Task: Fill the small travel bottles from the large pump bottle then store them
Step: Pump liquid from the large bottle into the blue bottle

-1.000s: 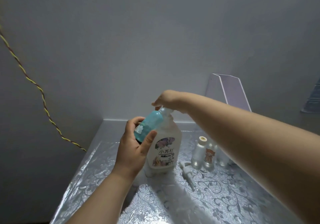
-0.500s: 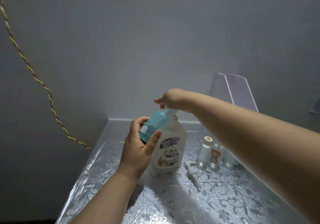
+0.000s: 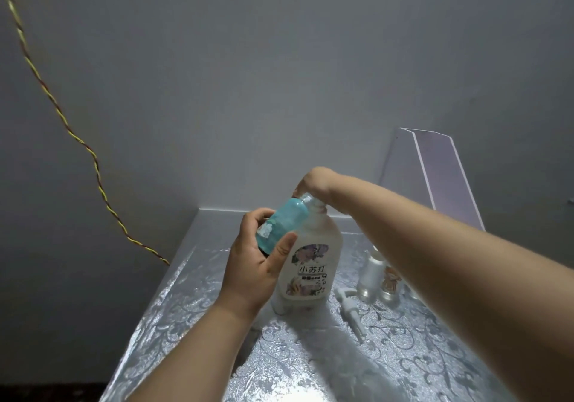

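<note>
A large white pump bottle point(image 3: 310, 265) with a flowered label stands upright on the silver patterned table point(image 3: 403, 364). My left hand point(image 3: 254, 265) grips a small teal travel bottle point(image 3: 279, 224), tilted with its clear neck up against the pump's spout. My right hand point(image 3: 313, 181) rests on top of the pump head, fingers bent down over it; the pump head itself is hidden. Small frosted travel bottles point(image 3: 371, 274) stand right of the big bottle, partly behind my right forearm.
A loose white spray-pump insert point(image 3: 351, 311) lies on the table just right of the big bottle. A clear acrylic stand point(image 3: 435, 171) leans at the back right. A twisted yellow-red cord point(image 3: 77, 140) hangs along the left wall. Walls close the table's back and left.
Both hands and the bottles hold nearly the same pose. The view has shifted slightly, so everything sits a little further right in the picture.
</note>
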`<state>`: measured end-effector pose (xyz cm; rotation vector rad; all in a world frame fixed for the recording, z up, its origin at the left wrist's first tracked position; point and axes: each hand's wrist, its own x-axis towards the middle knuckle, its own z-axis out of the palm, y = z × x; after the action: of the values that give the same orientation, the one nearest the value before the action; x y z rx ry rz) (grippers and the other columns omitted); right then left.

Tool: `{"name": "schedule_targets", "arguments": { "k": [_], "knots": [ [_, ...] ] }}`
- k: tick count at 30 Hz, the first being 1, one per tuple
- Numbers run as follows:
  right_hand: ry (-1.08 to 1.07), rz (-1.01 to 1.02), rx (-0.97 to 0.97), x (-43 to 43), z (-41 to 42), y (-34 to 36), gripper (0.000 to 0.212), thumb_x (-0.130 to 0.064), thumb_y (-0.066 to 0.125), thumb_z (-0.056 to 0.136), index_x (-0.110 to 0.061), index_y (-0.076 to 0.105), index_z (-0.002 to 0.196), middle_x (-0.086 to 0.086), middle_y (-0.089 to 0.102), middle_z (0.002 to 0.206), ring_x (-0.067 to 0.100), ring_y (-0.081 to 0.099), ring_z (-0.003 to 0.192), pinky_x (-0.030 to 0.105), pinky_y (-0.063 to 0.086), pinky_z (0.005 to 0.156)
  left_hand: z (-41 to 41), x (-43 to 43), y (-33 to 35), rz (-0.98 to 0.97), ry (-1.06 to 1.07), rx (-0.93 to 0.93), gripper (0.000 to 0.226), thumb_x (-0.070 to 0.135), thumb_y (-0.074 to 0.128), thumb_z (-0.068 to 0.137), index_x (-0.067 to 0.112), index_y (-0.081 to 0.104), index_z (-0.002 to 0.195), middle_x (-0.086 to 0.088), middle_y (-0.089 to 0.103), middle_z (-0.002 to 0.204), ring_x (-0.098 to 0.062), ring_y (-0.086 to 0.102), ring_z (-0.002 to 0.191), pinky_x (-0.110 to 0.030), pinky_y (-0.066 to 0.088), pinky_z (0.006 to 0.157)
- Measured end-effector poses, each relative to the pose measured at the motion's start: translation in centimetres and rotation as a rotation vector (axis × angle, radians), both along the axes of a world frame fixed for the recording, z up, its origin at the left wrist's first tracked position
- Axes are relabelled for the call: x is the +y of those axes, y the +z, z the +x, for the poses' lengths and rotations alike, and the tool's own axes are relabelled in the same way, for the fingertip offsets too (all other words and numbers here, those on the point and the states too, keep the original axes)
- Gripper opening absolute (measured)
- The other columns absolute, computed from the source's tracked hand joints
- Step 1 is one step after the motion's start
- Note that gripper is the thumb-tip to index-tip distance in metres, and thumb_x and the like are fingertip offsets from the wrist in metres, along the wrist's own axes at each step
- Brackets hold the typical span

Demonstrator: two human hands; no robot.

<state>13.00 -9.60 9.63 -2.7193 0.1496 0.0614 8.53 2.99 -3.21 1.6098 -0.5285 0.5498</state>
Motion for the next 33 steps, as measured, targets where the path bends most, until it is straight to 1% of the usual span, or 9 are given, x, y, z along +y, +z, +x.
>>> {"name": "schedule_targets", "arguments": {
  "k": [4, 6, 8, 12, 15, 19, 22, 28, 33],
  "knots": [
    [0.044, -0.051, -0.024, 0.2, -0.9, 1.2, 0.035, -0.017, 0.044, 0.099, -0.001, 0.057, 0.128, 0.009, 0.052, 0.100, 0.017, 0.044, 0.090, 0.026, 0.037, 0.060, -0.5, 0.1, 0.6, -0.003, -0.021, 0.006, 0.029, 0.042, 0.066, 0.079, 0.037, 0.047, 0.100, 0.018, 0.062, 0.089, 0.008, 0.060, 0.076, -0.006, 0.043, 0.060],
    [0.056, -0.091, -0.079, 0.4, -1.3, 2.2, 0.037, -0.028, 0.042, 0.101, -0.006, 0.059, 0.126, 0.006, 0.063, 0.106, 0.013, 0.044, 0.090, 0.023, 0.033, 0.067, -0.7, 0.1, 0.8, -0.001, -0.032, 0.008, 0.029, 0.040, 0.063, 0.077, 0.037, 0.046, 0.100, 0.016, 0.061, 0.090, 0.008, 0.060, 0.075, -0.005, 0.042, 0.060],
    [0.070, -0.107, -0.089, 0.6, -1.2, 2.5, 0.038, -0.030, 0.045, 0.100, -0.005, 0.063, 0.122, 0.002, 0.066, 0.097, 0.014, 0.047, 0.088, 0.024, 0.035, 0.062, -0.7, 0.2, 0.8, 0.002, -0.033, 0.009, 0.029, 0.041, 0.064, 0.079, 0.037, 0.046, 0.101, 0.017, 0.061, 0.088, 0.007, 0.060, 0.075, -0.006, 0.042, 0.060],
    [0.020, -0.012, -0.043, 0.6, -0.4, 1.3, 0.032, -0.019, 0.049, 0.098, 0.003, 0.060, 0.120, 0.015, 0.057, 0.103, 0.024, 0.051, 0.086, 0.024, 0.041, 0.066, -0.4, 0.3, 0.8, 0.001, -0.010, -0.006, 0.034, 0.055, 0.064, 0.078, 0.040, 0.046, 0.102, 0.032, 0.060, 0.091, 0.005, 0.061, 0.077, -0.006, 0.043, 0.061],
    [-0.003, 0.011, -0.023, 0.6, -0.1, 0.5, 0.032, -0.014, 0.049, 0.097, 0.003, 0.059, 0.123, 0.020, 0.058, 0.112, 0.025, 0.051, 0.087, 0.029, 0.042, 0.074, -0.1, 0.2, 0.5, -0.015, -0.005, -0.011, 0.036, 0.057, 0.064, 0.074, 0.038, 0.048, 0.101, 0.031, 0.060, 0.093, 0.004, 0.061, 0.077, -0.006, 0.042, 0.062],
    [-0.034, 0.008, 0.049, 0.4, 0.0, 0.1, 0.032, -0.004, 0.046, 0.096, 0.005, 0.060, 0.123, 0.023, 0.059, 0.127, 0.036, 0.060, 0.112, 0.036, 0.049, 0.090, 0.0, 0.1, 0.2, -0.005, -0.007, -0.004, 0.035, 0.056, 0.064, 0.076, 0.038, 0.048, 0.101, 0.029, 0.060, 0.093, 0.003, 0.061, 0.078, -0.008, 0.044, 0.062],
    [-0.023, -0.014, 0.021, 0.4, -0.4, 0.4, 0.032, -0.012, 0.048, 0.097, 0.000, 0.061, 0.123, 0.018, 0.060, 0.127, 0.033, 0.059, 0.115, 0.034, 0.048, 0.091, -0.1, 0.2, 0.3, -0.003, -0.007, -0.002, 0.029, 0.046, 0.064, 0.078, 0.038, 0.048, 0.101, 0.031, 0.061, 0.091, 0.004, 0.061, 0.076, -0.006, 0.043, 0.061],
    [0.070, -0.001, -0.024, 0.8, -1.7, 2.7, 0.042, -0.037, 0.050, 0.097, -0.002, 0.065, 0.115, 0.006, 0.056, 0.096, 0.022, 0.051, 0.084, 0.021, 0.039, 0.056, -0.3, 0.3, 0.8, -0.005, -0.025, -0.016, 0.030, 0.047, 0.065, 0.080, 0.037, 0.048, 0.102, 0.033, 0.060, 0.092, 0.005, 0.061, 0.077, -0.007, 0.044, 0.060],
    [0.013, 0.061, -0.004, 0.9, -1.3, 1.7, 0.031, -0.016, 0.049, 0.099, 0.001, 0.058, 0.123, 0.020, 0.057, 0.122, 0.026, 0.050, 0.088, 0.029, 0.041, 0.071, -0.2, 0.3, 0.9, -0.016, 0.002, -0.025, 0.035, 0.059, 0.061, 0.074, 0.041, 0.047, 0.101, 0.033, 0.060, 0.091, 0.004, 0.060, 0.076, -0.007, 0.043, 0.061]
  ]
}}
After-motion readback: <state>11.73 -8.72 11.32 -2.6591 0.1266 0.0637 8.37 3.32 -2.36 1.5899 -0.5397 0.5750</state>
